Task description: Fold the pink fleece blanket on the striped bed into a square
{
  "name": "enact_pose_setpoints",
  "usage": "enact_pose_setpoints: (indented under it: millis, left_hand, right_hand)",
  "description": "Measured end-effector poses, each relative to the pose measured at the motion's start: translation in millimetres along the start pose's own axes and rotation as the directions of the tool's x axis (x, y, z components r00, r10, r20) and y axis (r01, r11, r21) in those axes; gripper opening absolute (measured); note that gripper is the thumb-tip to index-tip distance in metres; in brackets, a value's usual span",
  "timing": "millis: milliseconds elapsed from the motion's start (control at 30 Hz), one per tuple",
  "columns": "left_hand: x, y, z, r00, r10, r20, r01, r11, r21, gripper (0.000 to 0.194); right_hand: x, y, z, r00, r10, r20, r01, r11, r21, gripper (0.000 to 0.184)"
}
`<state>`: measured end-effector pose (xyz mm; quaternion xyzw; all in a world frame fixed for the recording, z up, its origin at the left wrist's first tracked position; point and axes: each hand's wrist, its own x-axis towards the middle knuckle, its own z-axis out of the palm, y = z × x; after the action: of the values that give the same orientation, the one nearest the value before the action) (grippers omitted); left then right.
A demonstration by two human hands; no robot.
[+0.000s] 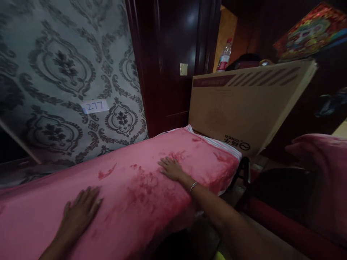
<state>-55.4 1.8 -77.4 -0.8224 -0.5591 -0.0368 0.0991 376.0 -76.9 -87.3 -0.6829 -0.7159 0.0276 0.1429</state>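
A pink plush blanket (pixel 130 173) covers a narrow bed that runs from the lower left toward the middle. My left hand (pixel 80 211) lies flat on the blanket near its front, fingers spread. My right hand (pixel 170 168) rests palm down farther along the blanket, close to its far end, fingers stretched out. A thin bracelet (pixel 193 186) sits on my right wrist. Neither hand holds anything. A white striped sheet edge (pixel 222 143) shows under the blanket at the bed's far end.
A grey patterned wall (pixel 67 72) bearing a label "277" (pixel 95 106) runs along the bed's left. A large flat cardboard box (pixel 244 104) leans at the bed's end. Dark wooden door (pixel 173 54) behind. A plastic bottle (pixel 225 56) stands beyond the box. Another pink cloth (pixel 320 173) lies at right.
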Motion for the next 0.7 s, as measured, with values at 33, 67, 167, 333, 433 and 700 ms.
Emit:
enact_pose_setpoints:
  millis: [33,67,167,333,433,700]
  left_hand:
    - [3.8,12.4,0.6,1.000,0.023,0.002,-0.023,1.000,0.014,0.061]
    - [7.4,22.1,2.1,1.000,0.025,-0.004,-0.025,0.999,0.030,0.061]
    - [15.4,34.1,10.4,0.998,-0.005,-0.059,0.008,0.999,0.038,0.063]
    - [19.4,24.4,22.1,0.996,0.032,-0.087,-0.033,0.999,-0.007,0.063]
    - [17.5,24.1,19.1,0.995,0.024,-0.092,-0.024,1.000,0.004,0.064]
    - [13.2,24.9,15.3,0.975,0.128,-0.184,-0.134,0.991,-0.020,0.054]
  right_hand:
    - [-1.5,18.6,-6.5,0.998,0.058,-0.004,-0.058,0.998,-0.017,0.052]
    - [-4.5,38.0,-13.4,0.993,0.121,-0.003,-0.121,0.992,-0.034,0.053]
    - [-19.9,96.2,-34.0,0.947,0.321,0.011,-0.319,0.945,-0.073,0.055]
    - [-43.7,163.2,-54.5,0.861,0.508,-0.007,-0.507,0.857,-0.096,0.055]
    - [-44.4,175.5,-54.1,0.826,0.564,-0.026,-0.563,0.819,-0.115,0.055]
    - [-43.8,171.8,-52.8,0.803,0.595,-0.034,-0.594,0.797,-0.112,0.056]
